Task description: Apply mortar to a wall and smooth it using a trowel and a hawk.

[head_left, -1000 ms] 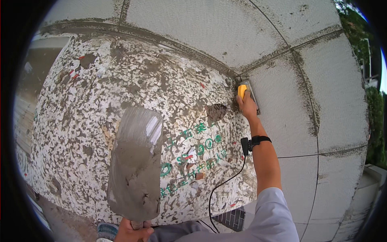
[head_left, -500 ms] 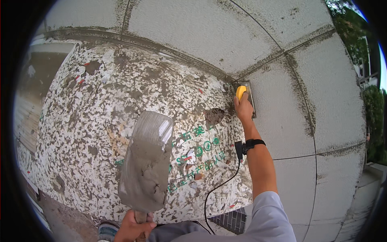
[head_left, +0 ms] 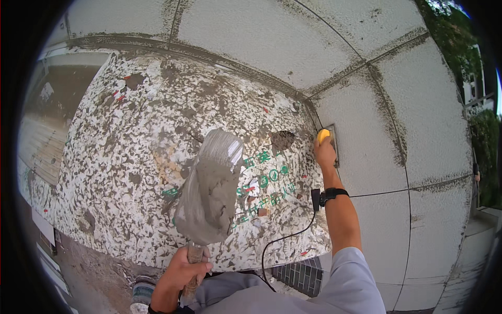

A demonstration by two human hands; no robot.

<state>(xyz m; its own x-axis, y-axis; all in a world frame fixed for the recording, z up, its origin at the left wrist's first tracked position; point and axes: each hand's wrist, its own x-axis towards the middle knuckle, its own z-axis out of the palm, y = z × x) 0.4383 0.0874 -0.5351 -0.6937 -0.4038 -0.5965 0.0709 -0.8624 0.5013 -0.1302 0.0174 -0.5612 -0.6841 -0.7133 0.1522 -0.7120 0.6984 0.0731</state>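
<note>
My left hand (head_left: 183, 272) is wrapped round the wooden handle of a broad, flat mortar hawk (head_left: 232, 149). A heap of wet grey mortar (head_left: 214, 191) covers much of its plate, which is held out in front of me. On the right, my right hand (head_left: 326, 154) grips the yellow handle of a plastering trowel (head_left: 323, 136). The trowel's metal blade lies at the corner seam, against the grey wall panel (head_left: 366, 131); my hand and the handle hide part of it.
A mottled white board (head_left: 130, 167) with mortar smears and green print spans the middle. Jointed grey panels (head_left: 266, 42) stand along the far side. A cable (head_left: 269, 246) hangs from the band on my right forearm. A dark brick-patterned piece (head_left: 300, 275) shows below.
The hawk has moved up and to the right with its mortar. My right hand and the trowel have slid down the seam and slightly right.
</note>
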